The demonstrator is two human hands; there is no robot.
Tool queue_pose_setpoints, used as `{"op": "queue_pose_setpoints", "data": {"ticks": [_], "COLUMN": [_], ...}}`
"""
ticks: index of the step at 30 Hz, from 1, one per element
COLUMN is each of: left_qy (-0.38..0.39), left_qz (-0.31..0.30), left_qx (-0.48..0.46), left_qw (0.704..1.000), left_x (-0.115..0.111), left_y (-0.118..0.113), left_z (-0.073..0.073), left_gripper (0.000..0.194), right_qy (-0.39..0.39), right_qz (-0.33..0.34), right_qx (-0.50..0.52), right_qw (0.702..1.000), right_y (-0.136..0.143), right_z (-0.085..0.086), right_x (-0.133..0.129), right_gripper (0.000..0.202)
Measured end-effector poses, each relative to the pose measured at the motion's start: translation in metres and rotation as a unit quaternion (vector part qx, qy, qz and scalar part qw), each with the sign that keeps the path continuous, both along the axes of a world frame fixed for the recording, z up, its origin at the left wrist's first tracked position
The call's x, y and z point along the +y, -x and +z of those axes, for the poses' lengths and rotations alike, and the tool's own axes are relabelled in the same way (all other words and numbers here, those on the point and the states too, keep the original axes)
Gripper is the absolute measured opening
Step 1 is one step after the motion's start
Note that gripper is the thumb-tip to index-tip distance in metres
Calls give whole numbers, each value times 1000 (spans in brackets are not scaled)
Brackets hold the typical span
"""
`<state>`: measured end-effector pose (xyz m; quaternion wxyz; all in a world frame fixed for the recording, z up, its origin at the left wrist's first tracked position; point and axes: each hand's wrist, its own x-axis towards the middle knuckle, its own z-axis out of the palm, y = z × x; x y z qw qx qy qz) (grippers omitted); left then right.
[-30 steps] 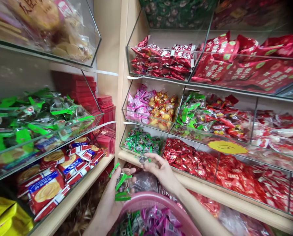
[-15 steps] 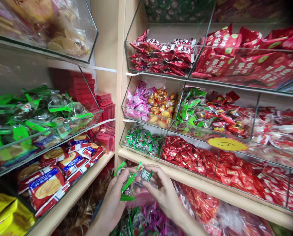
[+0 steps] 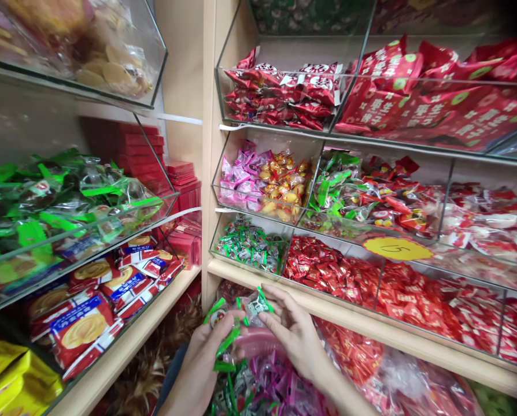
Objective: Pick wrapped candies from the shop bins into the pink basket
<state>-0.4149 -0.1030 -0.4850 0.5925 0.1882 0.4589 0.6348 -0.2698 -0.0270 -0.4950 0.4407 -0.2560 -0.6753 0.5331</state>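
My left hand [image 3: 204, 352], at the bottom centre, is closed on green-edged clear candy packets [image 3: 218, 315], with the thumb on top. Just to its right, my right hand [image 3: 293, 332] pinches a small clear packet with green ends [image 3: 256, 306] between thumb and fingers. Both hands are close together over a pink basket [image 3: 262, 342]. In and below it lie purple wrapped candies [image 3: 271, 375] and green-wrapped ones [image 3: 230, 393].
A wooden shelf edge [image 3: 354, 318] runs behind my right hand. Above it are clear bins of green candies [image 3: 252, 245] and red candies [image 3: 313, 260], with a yellow price tag [image 3: 398, 248]. Blue-and-red biscuit packs [image 3: 82, 326] fill the left shelf.
The packet in my right hand has turned and its green ends now show. My right hand has shifted slightly right and its fingers have opened a little. The view has moved slightly.
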Motion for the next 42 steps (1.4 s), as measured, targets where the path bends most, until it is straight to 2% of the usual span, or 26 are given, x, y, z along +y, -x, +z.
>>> {"op": "queue_pose_setpoints", "data": {"ticks": [3,13,18,23,33,38,42], "left_qy": [3,20,17,28,24,6,24], "left_qz": [23,17,7,-7,-6,-20,32], "left_qx": [-1,14,16,14,5,15,35], "left_qw": [1000,1000,1000,999,1000,1000,999], "left_x": [-4,-8,-9,-12,-13,-17,-18], "left_y": [-4,-5,-7,-8,-10,6,27], "left_z": [0,5,1,0,-7,-7,-3], "left_gripper": [40,37,37,38,40,36,37], "right_qy": [3,3,22,64,78,101,78], "right_qz": [4,-19,-42,-34,-43,-62,-47], "right_qx": [-5,-36,-52,-32,-20,0,-75], "right_qw": [1000,999,998,997,996,993,993], "right_y": [0,-1,-3,-3,-2,-4,-14], "right_z": [0,-1,1,-3,-6,-8,-19], "right_x": [0,2,2,3,1,-1,-9], "right_gripper": [34,39,36,35,36,39,37]}}
